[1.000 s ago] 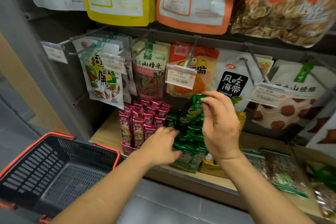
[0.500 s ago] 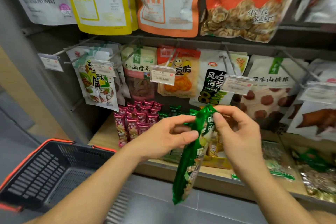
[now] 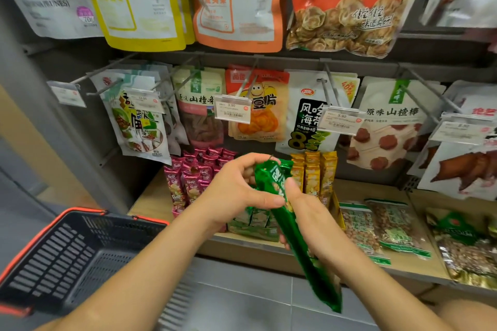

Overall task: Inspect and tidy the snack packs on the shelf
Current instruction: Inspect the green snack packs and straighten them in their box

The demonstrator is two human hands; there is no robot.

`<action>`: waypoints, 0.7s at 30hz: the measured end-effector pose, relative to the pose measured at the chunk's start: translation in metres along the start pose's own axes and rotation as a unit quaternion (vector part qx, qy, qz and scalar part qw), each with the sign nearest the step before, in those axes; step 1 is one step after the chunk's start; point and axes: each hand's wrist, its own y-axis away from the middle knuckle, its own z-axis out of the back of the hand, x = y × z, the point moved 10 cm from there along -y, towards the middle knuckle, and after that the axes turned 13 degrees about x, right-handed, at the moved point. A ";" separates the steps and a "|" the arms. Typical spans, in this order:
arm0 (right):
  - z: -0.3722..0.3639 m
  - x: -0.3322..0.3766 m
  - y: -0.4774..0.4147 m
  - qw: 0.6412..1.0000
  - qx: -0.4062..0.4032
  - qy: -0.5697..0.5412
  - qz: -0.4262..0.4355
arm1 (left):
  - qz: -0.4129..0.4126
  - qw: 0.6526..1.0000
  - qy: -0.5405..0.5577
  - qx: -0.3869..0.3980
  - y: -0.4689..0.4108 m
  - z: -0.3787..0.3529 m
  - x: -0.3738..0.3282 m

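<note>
Since half a second ago the green pack (image 3: pixel 309 263) has swung its lower end out to the right, and the right hand (image 3: pixel 309 217) has slid from the top edge down to the pack's upper middle. The left hand (image 3: pixel 236 191) now grips the top end, fingers curled over the seal and thumb pressed on the face; the right hand holds the pack from behind just below it. The pack hangs slanted in the air in front of the shelf (image 3: pixel 150 204), above the row of green packs (image 3: pixel 255 220) that stands between the pink packs (image 3: pixel 193 183) and the yellow packs (image 3: pixel 312 174). It looks light, long and floppy, with slick foil that could slip, so the flat sealed ends probably give the surest hold, and a hard squeeze mid-pack may crush the contents. A basket (image 3: pixel 67 258) sits low on the left.
</note>
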 end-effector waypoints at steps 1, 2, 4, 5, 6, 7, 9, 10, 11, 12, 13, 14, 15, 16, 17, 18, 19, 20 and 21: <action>0.000 0.002 0.000 1.000 0.004 0.018 0.001 | -0.002 1.000 0.018 -0.002 0.001 0.005 -0.001; -0.001 0.003 0.001 1.000 0.013 0.024 0.001 | -0.003 0.999 0.037 -0.002 0.002 0.009 -0.002; -0.005 0.007 0.002 0.999 0.032 0.035 -0.001 | -0.005 0.997 0.072 0.006 0.004 0.014 -0.001; -0.006 0.008 0.002 0.999 0.038 0.039 -0.003 | -0.003 0.996 0.084 0.009 0.005 0.015 0.000; -0.008 0.009 0.003 0.998 0.042 0.037 -0.007 | 0.000 0.996 0.093 0.008 0.005 0.016 0.001; -0.009 0.008 0.003 0.998 0.044 0.033 -0.012 | 0.003 0.995 0.100 0.004 0.005 0.017 0.003; -0.009 0.007 0.003 0.998 0.043 0.036 -0.020 | 0.007 0.993 0.113 -0.010 0.004 0.020 0.009; -0.008 0.007 0.003 0.998 0.041 0.040 -0.023 | 0.008 0.993 0.120 -0.016 0.004 0.020 0.011; -0.007 0.007 0.003 0.998 0.038 0.045 -0.024 | 0.009 0.992 0.125 -0.020 0.004 0.021 0.012; -0.005 0.007 0.003 0.998 0.031 0.049 -0.024 | 0.010 0.991 0.129 -0.022 0.003 0.021 0.012; -0.003 0.007 0.003 0.998 0.022 0.056 -0.024 | 0.010 0.991 0.134 -0.020 0.003 0.020 0.012; 0.000 0.007 0.004 0.998 0.008 0.066 -0.020 | 0.010 0.990 0.141 -0.015 0.003 0.019 0.012; 0.005 0.009 0.004 0.996 -0.011 0.083 -0.010 | 0.010 0.988 0.151 -0.007 0.003 0.017 0.011; 0.009 0.012 0.006 0.994 -0.033 0.108 0.005 | 0.009 0.987 0.162 0.001 0.003 0.015 0.010; 0.014 0.014 0.008 0.988 -0.059 0.139 0.020 | 0.007 0.985 0.170 0.011 0.003 0.013 0.009; 0.019 0.016 0.010 0.981 -0.085 0.169 0.029 | 0.004 0.985 0.174 0.021 0.003 0.011 0.007; 0.023 0.017 0.013 0.974 -0.109 0.197 0.032 | 0.003 0.985 0.171 0.031 0.002 0.008 0.006; 0.026 0.017 0.015 0.966 -0.130 0.223 0.030 | 0.003 0.986 0.160 0.040 0.002 0.006 0.005; 0.027 0.017 0.017 0.958 -0.145 0.248 0.026 | 0.005 0.989 0.139 0.042 0.001 0.004 0.004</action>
